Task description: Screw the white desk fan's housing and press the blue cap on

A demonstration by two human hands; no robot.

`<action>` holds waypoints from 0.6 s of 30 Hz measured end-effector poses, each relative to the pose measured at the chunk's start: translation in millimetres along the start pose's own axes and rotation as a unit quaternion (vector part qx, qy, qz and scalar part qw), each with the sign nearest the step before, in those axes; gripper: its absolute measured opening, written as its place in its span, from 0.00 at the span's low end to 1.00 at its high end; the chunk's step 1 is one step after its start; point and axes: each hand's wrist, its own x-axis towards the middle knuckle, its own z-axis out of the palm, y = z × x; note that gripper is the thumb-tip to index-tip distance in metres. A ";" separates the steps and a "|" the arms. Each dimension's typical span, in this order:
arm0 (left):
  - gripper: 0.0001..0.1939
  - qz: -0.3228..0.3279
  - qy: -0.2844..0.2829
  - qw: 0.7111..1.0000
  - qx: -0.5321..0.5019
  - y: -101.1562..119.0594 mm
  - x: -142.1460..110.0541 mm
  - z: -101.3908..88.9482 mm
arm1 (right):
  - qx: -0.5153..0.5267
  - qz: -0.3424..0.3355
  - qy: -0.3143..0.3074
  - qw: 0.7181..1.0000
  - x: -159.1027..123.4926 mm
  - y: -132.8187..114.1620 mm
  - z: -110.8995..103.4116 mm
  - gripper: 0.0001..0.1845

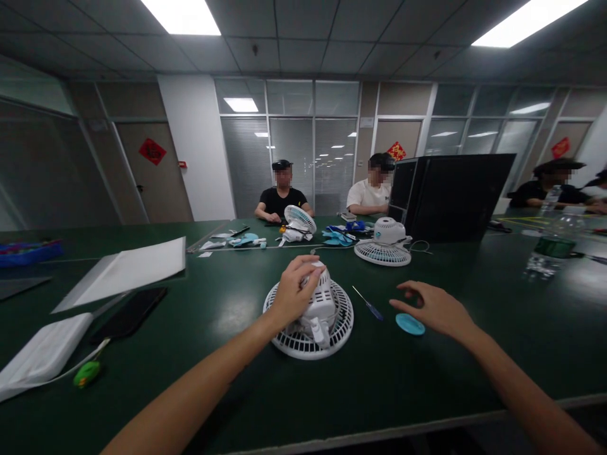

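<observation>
A small white fan (310, 319) lies face down on the dark green table (227, 303), its round grille flat and its motor housing up. My left hand (294, 291) is wrapped round the top of that housing. My right hand (434, 308) hovers just above the table to the right, fingers spread and holding nothing, directly over a small round blue cap (410, 324). A thin screwdriver with a blue handle (368, 304) lies between the fan and my right hand.
A second white fan (385, 243), blue fan blades (337, 235) and a third fan (298, 224) lie further back, where two people sit. A black monitor (450, 196) stands back right, a water bottle (545, 249) to its right. Papers (128, 270), a phone (128, 314) and a white mask (42, 354) lie left.
</observation>
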 end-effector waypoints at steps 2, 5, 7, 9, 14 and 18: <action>0.13 0.000 0.002 1.000 0.001 -1.1 0.0 0.4 | 0.014 -0.010 -0.068 0.998 -6.1 12.9 -5.2 0.39; 0.13 0.002 0.003 1.000 0.002 -1.3 0.1 0.7 | 0.046 -0.055 -0.148 0.986 -13.0 24.7 -4.2 0.34; 0.13 0.005 0.005 1.000 0.002 -0.8 0.2 0.8 | 0.063 -0.075 -0.156 0.983 -13.2 26.7 -2.0 0.30; 0.12 0.006 0.010 1.000 0.000 -0.7 0.0 0.8 | 0.075 -0.084 -0.140 0.984 -9.1 23.8 -2.8 0.29; 0.16 -0.013 0.023 1.000 0.001 -4.2 -1.8 1.7 | 0.140 -0.138 -0.069 0.978 11.7 -9.1 -25.4 0.29; 0.28 -0.043 0.021 0.999 -0.009 -8.0 -3.3 3.4 | 0.193 -0.247 -0.021 0.949 28.6 -61.8 -47.1 0.26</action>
